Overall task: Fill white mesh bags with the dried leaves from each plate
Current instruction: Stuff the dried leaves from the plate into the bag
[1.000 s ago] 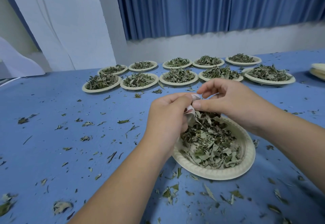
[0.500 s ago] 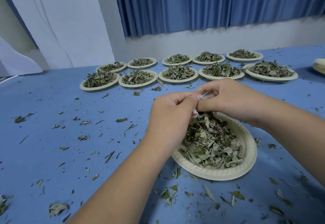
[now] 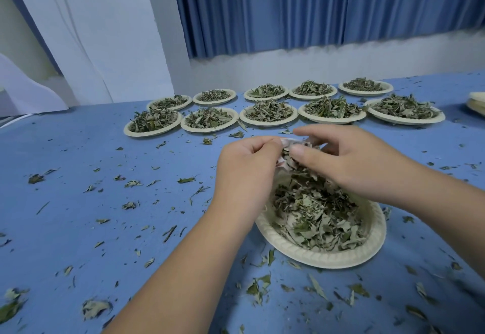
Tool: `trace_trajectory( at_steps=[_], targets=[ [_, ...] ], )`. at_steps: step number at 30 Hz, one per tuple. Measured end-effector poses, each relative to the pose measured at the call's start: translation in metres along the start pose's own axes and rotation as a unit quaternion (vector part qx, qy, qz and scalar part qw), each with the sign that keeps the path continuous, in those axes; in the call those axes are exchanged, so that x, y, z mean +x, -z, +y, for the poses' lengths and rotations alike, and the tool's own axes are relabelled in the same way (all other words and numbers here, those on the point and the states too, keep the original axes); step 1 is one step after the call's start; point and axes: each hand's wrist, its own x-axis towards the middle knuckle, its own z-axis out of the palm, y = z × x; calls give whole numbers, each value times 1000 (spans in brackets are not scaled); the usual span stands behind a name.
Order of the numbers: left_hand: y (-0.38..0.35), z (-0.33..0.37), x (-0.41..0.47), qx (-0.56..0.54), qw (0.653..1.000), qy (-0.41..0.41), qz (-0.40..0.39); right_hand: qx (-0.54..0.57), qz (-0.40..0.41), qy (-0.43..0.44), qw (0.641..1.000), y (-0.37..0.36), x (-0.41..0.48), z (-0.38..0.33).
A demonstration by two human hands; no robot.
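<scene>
A cream paper plate (image 3: 367, 249) heaped with dried leaves (image 3: 315, 215) lies in front of me on the blue table. Above its far edge my left hand (image 3: 246, 168) pinches the rim of a small white mesh bag (image 3: 284, 143). My right hand (image 3: 349, 160) grips the bag's other side, thumb and fingers curled around its mouth with leaves under them. Most of the bag is hidden between the two hands.
Several more leaf-filled paper plates (image 3: 270, 113) stand in two rows at the back of the table. A stack of plates (image 3: 476, 102) shows at the right edge. Loose leaf scraps (image 3: 183, 180) litter the blue cloth. Blue curtains hang behind.
Both hands stay at the bag's mouth above the plate. The right hand's fingers have spread and lifted a little. The camera has tipped slightly.
</scene>
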Motion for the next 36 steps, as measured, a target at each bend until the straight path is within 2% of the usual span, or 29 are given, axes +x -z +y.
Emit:
trace_trajectory(
  at_steps=[6, 10, 13, 22, 29, 36],
  targets=[
    [0, 1, 0, -6, 1000, 13, 10, -67, 51, 65, 994, -12, -15, -7],
    [0, 2, -1, -7, 1000, 12, 4, -59, 122, 82, 987, -16, -16, -8],
    [1, 2, -1, -10, 1000, 10, 4, -41, 145, 85, 985, -14, -19, -9],
    [0, 2, -1, -9, 1000, 4, -3, 37, 143, 51, 988, -9, -17, -9],
    [-4, 3, -5, -30, 999, 0, -27, -67, 174, 101, 977, -13, -17, -14],
    [-7, 2, -7, -33, 999, 8, -36, -138, 137, 96, 976, -14, -14, -19]
  ],
)
